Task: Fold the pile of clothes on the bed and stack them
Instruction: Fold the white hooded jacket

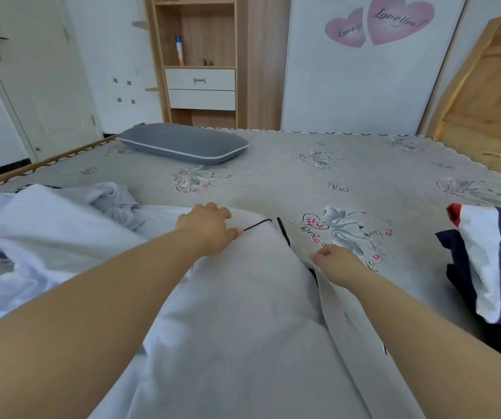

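A pale grey garment [243, 313] with thin black trim lies spread on the bed [349, 164] in front of me. My left hand [209, 228] rests palm down on its far end, fingers curled over the cloth near the black trim. My right hand [338, 263] pinches the garment's right edge, which is lifted in a fold. To the left lies a heap of white and light grey clothes [46, 225]. At the right edge sits a stack of navy, white and red folded clothes [494, 261].
A grey pillow [182, 143] lies at the far side of the bed. Behind it stand a wooden shelf unit [200, 62] with drawers and a white wardrobe. A wooden headboard [485, 101] leans at the right; a door is at the left.
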